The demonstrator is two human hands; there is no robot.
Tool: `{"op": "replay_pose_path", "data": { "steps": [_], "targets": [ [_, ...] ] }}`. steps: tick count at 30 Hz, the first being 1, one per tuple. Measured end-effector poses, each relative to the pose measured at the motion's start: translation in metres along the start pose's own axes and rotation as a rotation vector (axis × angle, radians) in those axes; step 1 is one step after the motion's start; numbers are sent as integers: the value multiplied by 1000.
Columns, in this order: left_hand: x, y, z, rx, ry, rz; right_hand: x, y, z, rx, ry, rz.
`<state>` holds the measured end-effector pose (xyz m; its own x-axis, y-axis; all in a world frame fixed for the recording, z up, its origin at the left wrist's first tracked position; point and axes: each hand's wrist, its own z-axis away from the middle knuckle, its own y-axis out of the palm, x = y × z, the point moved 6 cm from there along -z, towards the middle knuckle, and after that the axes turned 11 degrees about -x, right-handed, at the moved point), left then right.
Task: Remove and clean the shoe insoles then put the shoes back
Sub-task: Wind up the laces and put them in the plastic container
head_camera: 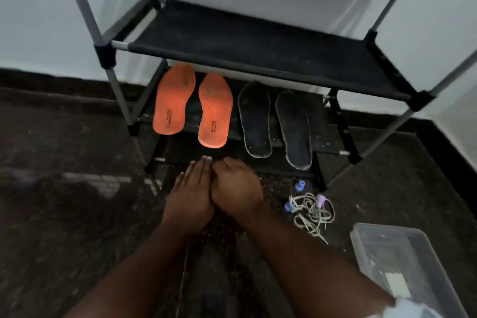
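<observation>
Four insoles lie side by side on the lower shelf (pixel 325 134) of the rack, centre of the frame, long axes running up-frame, toes toward the wall, heels over the front edge. The orange insoles (pixel 173 100) are on the left, the dark insoles (pixel 255 119) on the right. Below them the left hand (pixel 192 195) is flat with straight fingers. The right hand (pixel 236 188) touches it with curled fingers; whether its grip holds anything cannot be told. Tangled laces (pixel 313 212) lie on the floor at lower right.

- Walls (pixel 38 20): pale, plain, dark skirting at the base.
- Floor (pixel 64 227): dark speckled stone, dimly lit.
- Rack (pixel 247 41): grey metal tubes, black corner joints, black fabric shelves; stands against the wall.
</observation>
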<state>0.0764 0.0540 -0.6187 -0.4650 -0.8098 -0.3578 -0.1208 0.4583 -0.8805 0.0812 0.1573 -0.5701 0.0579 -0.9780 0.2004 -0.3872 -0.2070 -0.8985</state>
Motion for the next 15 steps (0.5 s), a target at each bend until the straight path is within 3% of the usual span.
{"op": "replay_pose_path", "data": {
  "steps": [5, 9, 11, 13, 15],
  "targets": [
    [-37, -22, 22, 87, 67, -177, -3, -31, 48, 42, 19, 112],
    [-89, -47, 98, 153, 15, -208, 5, -84, 137, -18, 137, 109],
    [-120, -49, 140, 244, 8, -137, 6, -108, 179, 127, 196, 119],
    [-151, -52, 160, 235, 8, -31, -8, -134, 201, 285, 286, 141],
    [-184, -61, 176, 228, -3, 99, -25, -170, 217, 316, 365, 118]
  ]
}}
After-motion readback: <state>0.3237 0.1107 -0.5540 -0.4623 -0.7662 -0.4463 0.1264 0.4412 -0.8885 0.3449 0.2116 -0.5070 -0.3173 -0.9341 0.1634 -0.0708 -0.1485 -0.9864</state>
